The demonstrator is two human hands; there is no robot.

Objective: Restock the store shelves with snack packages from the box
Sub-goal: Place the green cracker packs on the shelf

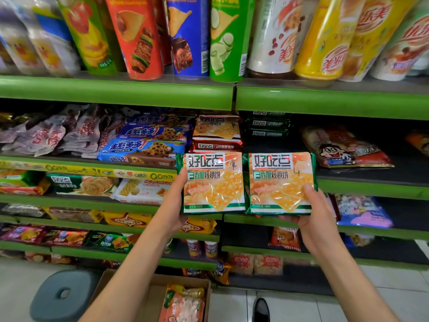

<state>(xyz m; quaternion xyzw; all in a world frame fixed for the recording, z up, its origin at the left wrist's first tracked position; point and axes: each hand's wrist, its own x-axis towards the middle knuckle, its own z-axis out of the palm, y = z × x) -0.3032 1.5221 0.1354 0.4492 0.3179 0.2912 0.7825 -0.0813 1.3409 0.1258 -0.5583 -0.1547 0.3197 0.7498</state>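
here the left hand (177, 205) grips one green-edged biscuit pack (213, 182) and the right hand (311, 217) grips a matching second pack (281, 182), held side by side before the green shelves (116, 89), above the cardboard box (151, 296) on the floor.

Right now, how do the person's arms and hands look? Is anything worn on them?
Both arms are bare along all that shows, with no sleeve in view. The left hand and the right hand have no glove, ring, watch or bracelet that I can see. The nails look short and plain. No markings show.
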